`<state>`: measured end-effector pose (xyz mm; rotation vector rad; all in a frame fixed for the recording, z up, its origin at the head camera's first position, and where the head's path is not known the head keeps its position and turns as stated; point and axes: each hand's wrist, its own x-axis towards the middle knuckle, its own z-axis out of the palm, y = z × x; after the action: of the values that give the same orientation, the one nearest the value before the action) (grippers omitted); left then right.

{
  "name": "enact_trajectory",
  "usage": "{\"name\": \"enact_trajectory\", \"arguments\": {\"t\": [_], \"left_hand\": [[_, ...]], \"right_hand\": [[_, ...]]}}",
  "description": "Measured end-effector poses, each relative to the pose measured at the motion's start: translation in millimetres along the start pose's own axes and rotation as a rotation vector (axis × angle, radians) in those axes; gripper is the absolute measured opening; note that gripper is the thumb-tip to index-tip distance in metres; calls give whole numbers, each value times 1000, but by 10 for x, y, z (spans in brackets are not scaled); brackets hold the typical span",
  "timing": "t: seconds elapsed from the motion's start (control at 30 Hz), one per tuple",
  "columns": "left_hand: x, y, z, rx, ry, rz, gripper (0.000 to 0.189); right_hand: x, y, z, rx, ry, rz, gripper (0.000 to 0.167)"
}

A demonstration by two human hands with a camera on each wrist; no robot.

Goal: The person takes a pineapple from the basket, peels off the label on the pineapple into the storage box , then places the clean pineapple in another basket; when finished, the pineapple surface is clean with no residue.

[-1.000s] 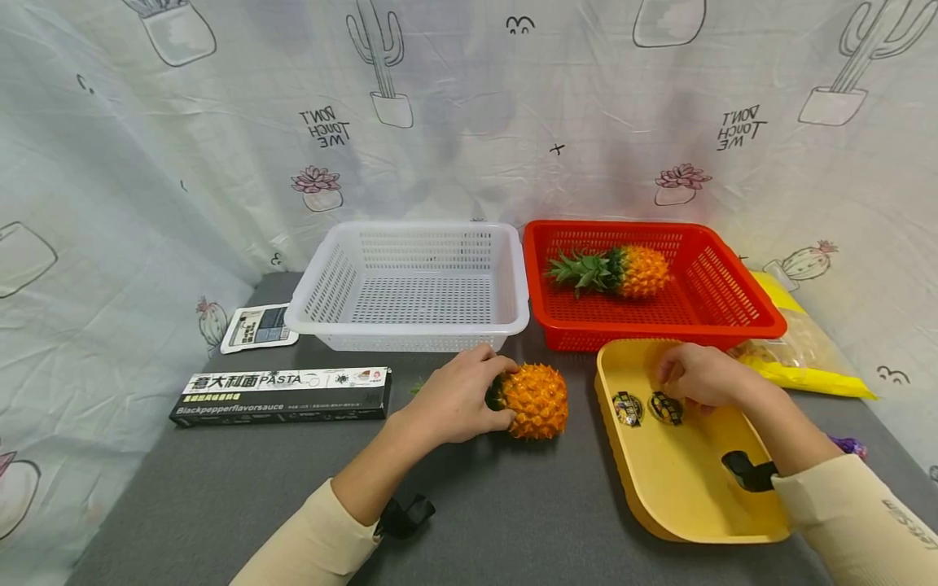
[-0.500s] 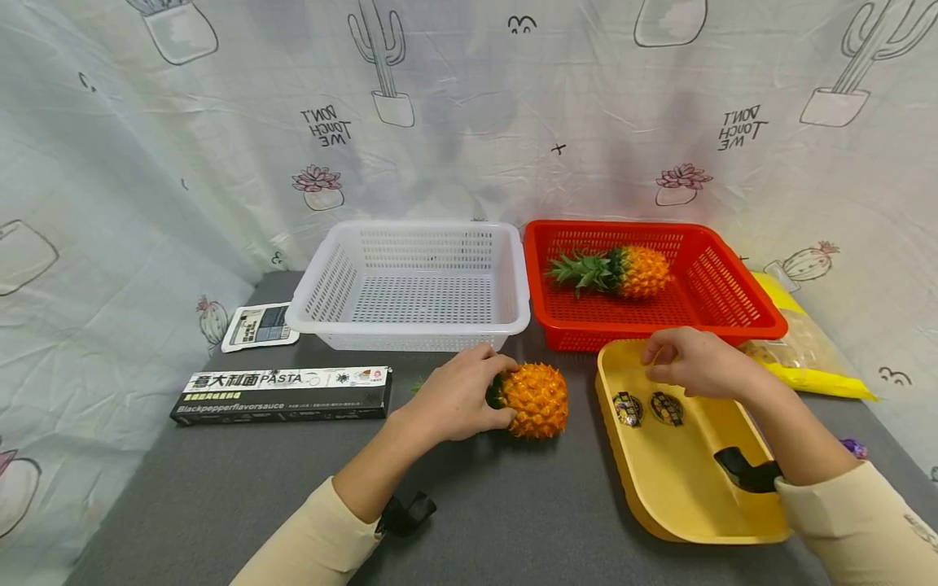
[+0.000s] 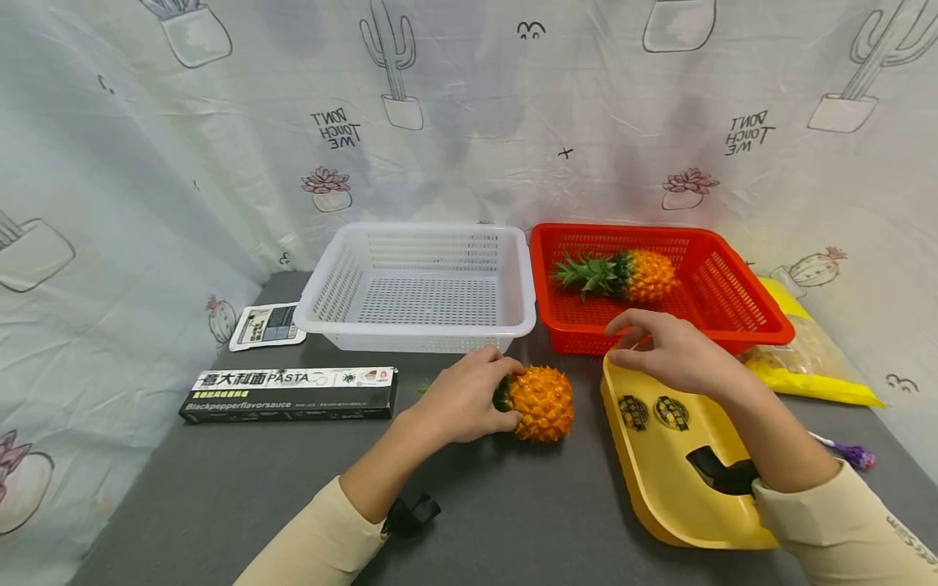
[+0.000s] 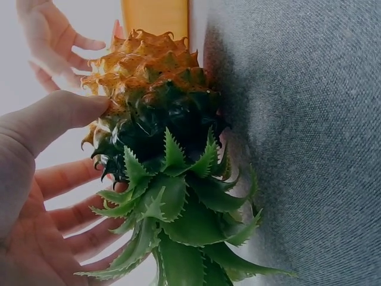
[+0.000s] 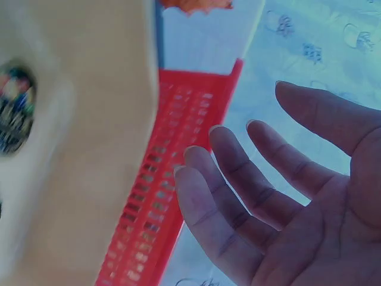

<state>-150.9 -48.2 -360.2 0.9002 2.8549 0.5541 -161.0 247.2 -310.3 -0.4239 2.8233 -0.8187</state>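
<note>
My left hand [image 3: 469, 399] grips a small orange pineapple [image 3: 544, 404] lying on the grey table, its crown pointing left and mostly covered by the hand. In the left wrist view the thumb [image 4: 77, 110] presses the fruit's side, with fingers behind the green leaves [image 4: 184, 220]. My right hand [image 3: 670, 350], fingers loosely bent and holding nothing, hovers over the far end of a yellow tray [image 3: 663, 480], close to the red basket [image 3: 579, 325]. Inside the tray lie two round black discs [image 3: 633, 413] with coloured print.
A second pineapple [image 3: 648, 275] lies in the red basket. Left of that basket stands a white basket [image 3: 418, 330]. A pasta box [image 3: 289, 396] and a flat pouch [image 3: 267, 325] are at left; a yellow bag [image 3: 813, 358] and a purple-wrapped item [image 3: 853, 456] are at right.
My right hand has risen from beside the discs in the tray and moved away toward the red basket, slightly left. The left hand keeps its grip on the pineapple.
</note>
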Motion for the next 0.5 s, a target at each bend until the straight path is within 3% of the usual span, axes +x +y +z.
{"name": "enact_trajectory", "arguments": {"t": [0.23, 0.5], "left_hand": [[3, -4, 23, 2, 3, -8, 59], [-6, -6, 33, -1, 17, -17, 58]], "right_hand": [[63, -185, 96, 82, -22, -16, 37], [140, -363, 288, 135, -103, -25, 47]]}}
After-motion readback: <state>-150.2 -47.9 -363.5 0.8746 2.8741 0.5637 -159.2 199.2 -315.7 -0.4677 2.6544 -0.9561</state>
